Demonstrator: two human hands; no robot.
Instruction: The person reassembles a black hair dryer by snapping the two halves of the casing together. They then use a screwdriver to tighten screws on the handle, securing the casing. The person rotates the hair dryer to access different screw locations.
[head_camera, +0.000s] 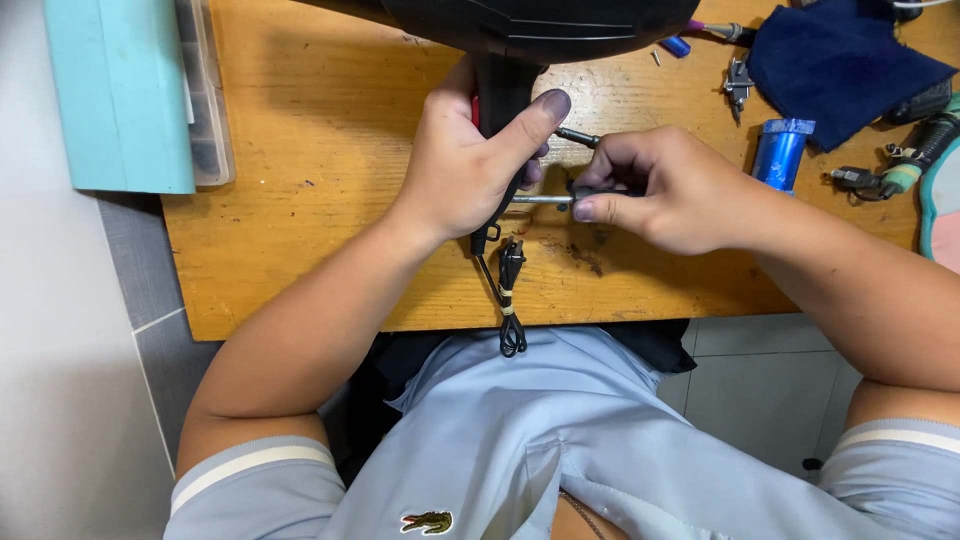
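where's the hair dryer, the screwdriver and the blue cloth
hair dryer (500, 95), head view, on its black handle
screwdriver (540, 200), head view, on its metal shaft
blue cloth (835, 60), head view, on its middle

My left hand (465, 160) wraps the black handle of a hair dryer (510, 60) standing on the wooden desk (320, 150), near its front edge. My right hand (665, 190) pinches a screwdriver (545, 200) pointing at that handle. A blue cloth (840, 60) lies at the far right corner.
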